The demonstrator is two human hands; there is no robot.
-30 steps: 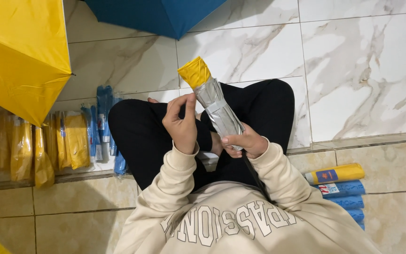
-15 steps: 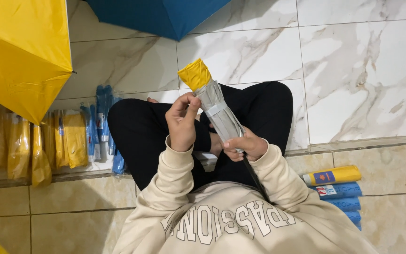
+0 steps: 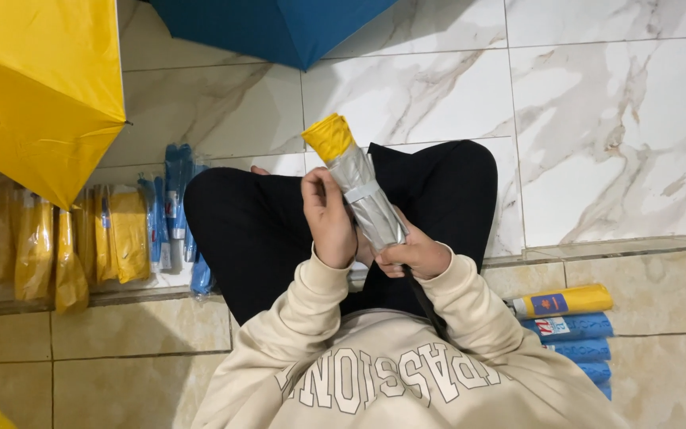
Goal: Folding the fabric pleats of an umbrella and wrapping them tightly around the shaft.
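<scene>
- marble-patterned floor tiles (image 3: 613, 143) spread out ahead of the seated person, with a low step of beige tiles (image 3: 105, 349) running beneath them; an open yellow umbrella (image 3: 33, 87) sits at upper left and an open blue umbrella (image 3: 279, 28) at the top edge.
- folded umbrella (image 3: 359, 187) is held tilted over the crossed legs, its yellow end pointing up and away, its silver-grey body wrapped tight with a pale band round the middle.
- left hand (image 3: 329, 218) is closed round the silver body just beside the band, fingers curled over the fabric.
- right hand (image 3: 414, 256) grips the lower end near the lap; a dark strap trails from under it towards the sweatshirt.
- to do this well, it seems wise to keep the lower grip firm so the roll does not loosen, and to smooth the folds flat with the upper hand so the band sits snug.
- packages to the left: a row of slim yellow sleeves in clear plastic (image 3: 65, 242) lying on the step, and beside them narrow blue sleeves (image 3: 175, 210) with pale labels.
- packages to the right: a yellow tube-shaped sleeve (image 3: 561, 302) with a small blue patch, lying atop stacked blue sleeves (image 3: 573, 342) with a white label, well apart from the hands.
</scene>
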